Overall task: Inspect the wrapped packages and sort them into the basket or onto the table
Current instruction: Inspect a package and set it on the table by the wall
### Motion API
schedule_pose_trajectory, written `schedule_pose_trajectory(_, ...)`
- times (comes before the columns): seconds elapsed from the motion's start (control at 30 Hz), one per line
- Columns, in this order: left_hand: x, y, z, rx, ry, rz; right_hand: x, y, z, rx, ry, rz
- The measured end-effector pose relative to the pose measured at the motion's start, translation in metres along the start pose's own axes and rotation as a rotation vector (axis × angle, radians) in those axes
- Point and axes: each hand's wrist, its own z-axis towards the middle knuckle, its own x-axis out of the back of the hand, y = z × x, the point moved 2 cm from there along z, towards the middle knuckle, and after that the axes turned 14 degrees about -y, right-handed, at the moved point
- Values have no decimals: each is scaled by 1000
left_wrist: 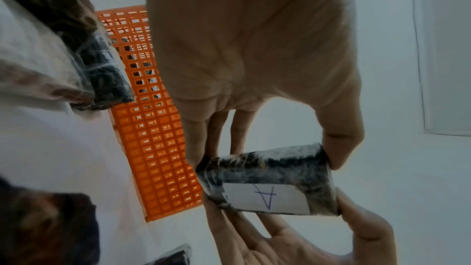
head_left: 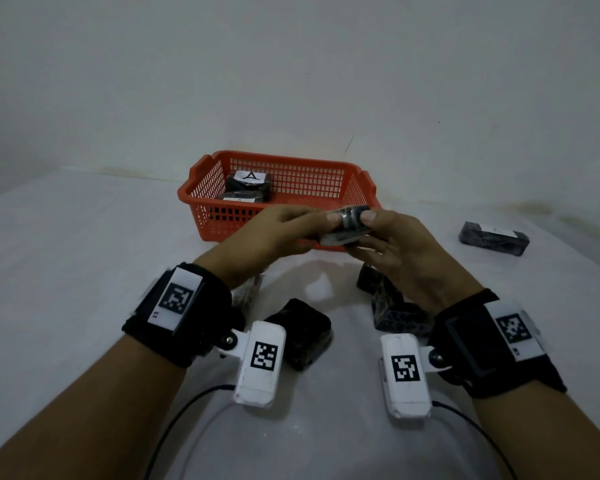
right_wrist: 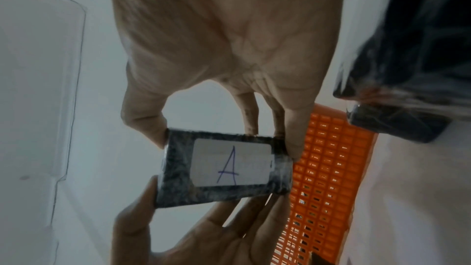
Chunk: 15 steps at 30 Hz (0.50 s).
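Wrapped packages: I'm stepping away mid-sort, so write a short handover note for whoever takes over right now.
Left hand and right hand share a grip on one wrapped package, label "A" facing down, in front of the orange basket.
Done: two packages in the basket, the top one marked "A"; one package on the table at right.
Left: place the held one; sort the unsorted packages near the wrists.

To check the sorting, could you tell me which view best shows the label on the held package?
The right wrist view: the label faces it squarely, reading A. The left wrist view shows it at an angle, upside down. The head view shows only the package's dark side.
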Motion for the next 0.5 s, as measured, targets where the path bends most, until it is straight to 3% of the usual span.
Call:
schedule_pose_trajectory(0.2, 2, 1, -2, -22, 96, 50, -5, 4, 3, -88, -105, -76)
schedule_pose_trajectory(0.37, -2, 4, -5, -14, -54, 37, -4, 1, 3, 17, -80, -53)
schedule_pose_trajectory(0.5, 2, 2, -2, -27, -16, -6, -5, 2, 3, -12, -150, -50)
